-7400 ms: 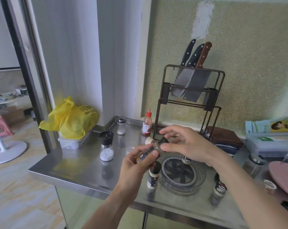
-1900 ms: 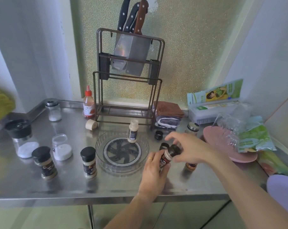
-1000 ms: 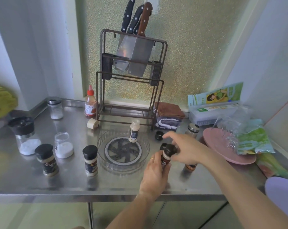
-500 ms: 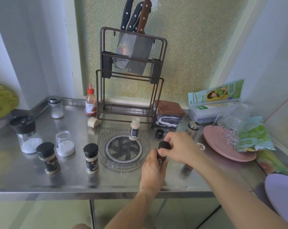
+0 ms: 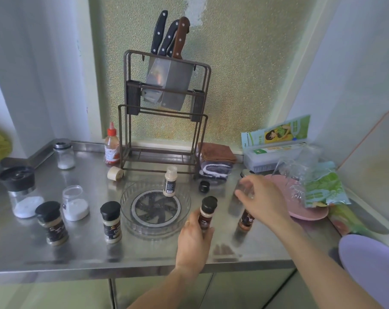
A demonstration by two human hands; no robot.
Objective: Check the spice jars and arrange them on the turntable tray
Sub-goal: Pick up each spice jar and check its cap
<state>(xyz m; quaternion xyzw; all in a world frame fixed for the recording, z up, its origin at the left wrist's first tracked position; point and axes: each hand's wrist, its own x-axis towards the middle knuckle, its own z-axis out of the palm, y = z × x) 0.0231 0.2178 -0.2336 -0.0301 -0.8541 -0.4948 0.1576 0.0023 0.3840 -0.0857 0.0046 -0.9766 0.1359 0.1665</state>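
A clear glass turntable tray sits mid-counter with one uncapped pale spice jar standing at its back rim. My left hand grips a black-capped spice jar upright, just right of the tray. My right hand hovers open further right, above a reddish-brown spice jar that it partly hides. Two black-capped jars stand left of the tray, one close to it and another further left. A loose black cap lies behind the tray's right side.
A knife rack stands at the back. A salt grinder, an open jar of white powder, a small shaker, a sauce bottle and a cork lid are on the left. A pink plate with bags lies right.
My right hand has let go of the black cap, now on the jar, and moved right and open. My left hand still holds the capped jar.
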